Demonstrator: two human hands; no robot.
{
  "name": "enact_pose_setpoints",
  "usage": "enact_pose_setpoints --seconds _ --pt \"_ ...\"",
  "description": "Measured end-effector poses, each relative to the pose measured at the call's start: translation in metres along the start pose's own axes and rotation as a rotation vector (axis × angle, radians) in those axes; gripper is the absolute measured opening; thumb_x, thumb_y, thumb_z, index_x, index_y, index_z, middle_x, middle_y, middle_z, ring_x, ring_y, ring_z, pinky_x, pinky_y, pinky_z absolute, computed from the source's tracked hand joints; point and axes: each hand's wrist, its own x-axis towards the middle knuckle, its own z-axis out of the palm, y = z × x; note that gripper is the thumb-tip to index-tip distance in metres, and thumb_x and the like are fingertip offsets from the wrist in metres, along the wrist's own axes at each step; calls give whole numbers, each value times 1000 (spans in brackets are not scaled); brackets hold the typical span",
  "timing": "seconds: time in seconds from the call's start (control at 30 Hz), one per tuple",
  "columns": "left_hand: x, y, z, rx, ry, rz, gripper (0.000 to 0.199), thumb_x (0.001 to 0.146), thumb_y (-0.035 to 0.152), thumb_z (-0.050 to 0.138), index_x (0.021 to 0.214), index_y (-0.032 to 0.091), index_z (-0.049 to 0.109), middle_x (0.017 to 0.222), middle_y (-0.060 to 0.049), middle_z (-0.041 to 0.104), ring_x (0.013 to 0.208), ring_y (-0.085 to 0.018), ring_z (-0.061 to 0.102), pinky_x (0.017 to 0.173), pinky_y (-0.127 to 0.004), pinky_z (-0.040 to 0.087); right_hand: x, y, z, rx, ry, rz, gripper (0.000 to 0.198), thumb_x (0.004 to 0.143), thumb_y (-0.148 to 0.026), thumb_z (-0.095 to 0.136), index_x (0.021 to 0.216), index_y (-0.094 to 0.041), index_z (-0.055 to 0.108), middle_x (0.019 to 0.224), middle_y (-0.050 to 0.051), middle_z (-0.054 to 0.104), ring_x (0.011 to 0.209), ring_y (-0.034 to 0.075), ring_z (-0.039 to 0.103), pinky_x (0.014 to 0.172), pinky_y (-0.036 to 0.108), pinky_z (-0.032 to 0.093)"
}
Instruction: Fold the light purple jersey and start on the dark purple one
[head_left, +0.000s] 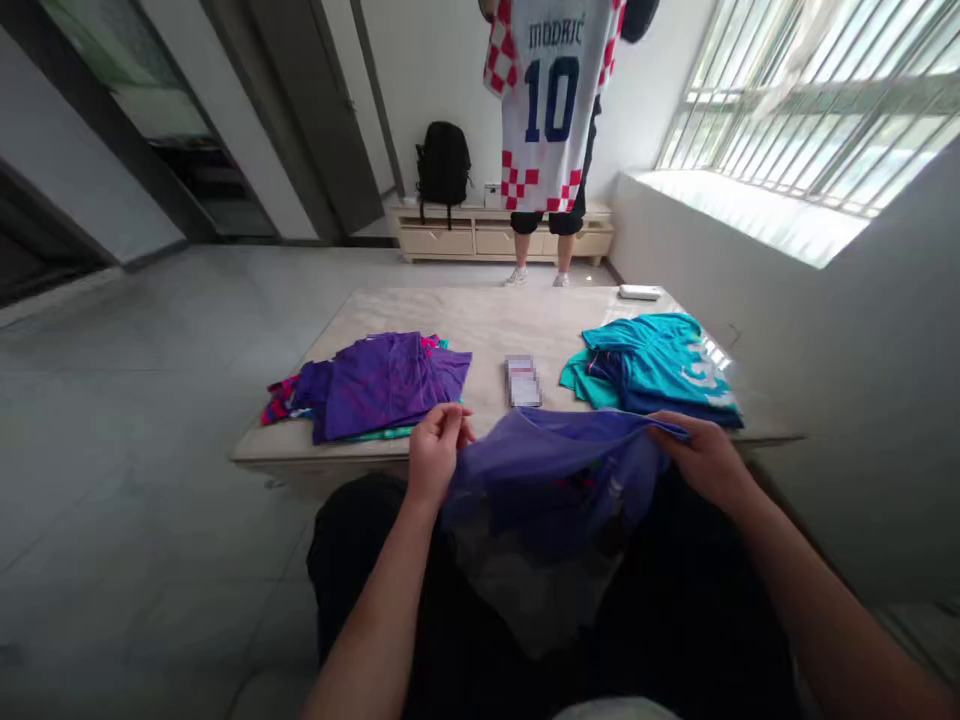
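I hold a thin purple shirt [555, 470] stretched over my lap at the near edge of a low marble table [487, 320]. My left hand [435, 455] pinches its left edge between fingers and thumb. My right hand [697, 455] grips its right edge. On the table beyond my left hand lies a pile of purple shirts [375, 385] with pink and teal ones under it. A pile of teal and blue shirts [652, 365] lies beyond my right hand.
A phone [523, 380] lies on the table between the piles, and a white flat object [640, 292] sits at the far right corner. Another person stands behind the table holding up a red-and-white checked jersey [551, 100]. A black backpack [442, 165] rests on a low cabinet.
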Motion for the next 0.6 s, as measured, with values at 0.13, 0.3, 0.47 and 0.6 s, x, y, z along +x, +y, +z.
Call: enact_pose_setpoints --seconds 0.13,0.3,0.47,0.6 --pt "-20 -14 32 -18 -382 -78 41 94 53 59 114 18 61 85 -3 68 62 -11 58 54 -21 45 -9 -19 3 -4 -61 -36 36 96 -48 56 91 -17 73 76 2 68 68 16 58 61 25 43" --pt "-54 -21 70 139 -680 -96 82 72 38 86 143 24 48 129 -10 63 96 -18 64 70 -23 50 -15 -44 10 -9 -122 -127 32 95 -43 59 103 -18 76 93 4 75 82 21 68 73 27 50" --pt "-59 -14 72 246 -652 -77 24 92 37 63 107 19 68 90 -3 71 75 -14 63 67 -23 46 -20 -60 1 24 -23 -35 34 92 -46 63 98 -17 79 89 5 77 80 22 70 72 28 53" --pt "-56 -11 69 298 -588 -70 25 96 40 56 98 17 68 89 -3 71 77 -15 63 67 -24 46 -25 -64 -4 32 68 23 34 88 -48 66 97 -18 80 88 5 77 82 23 71 75 29 54"
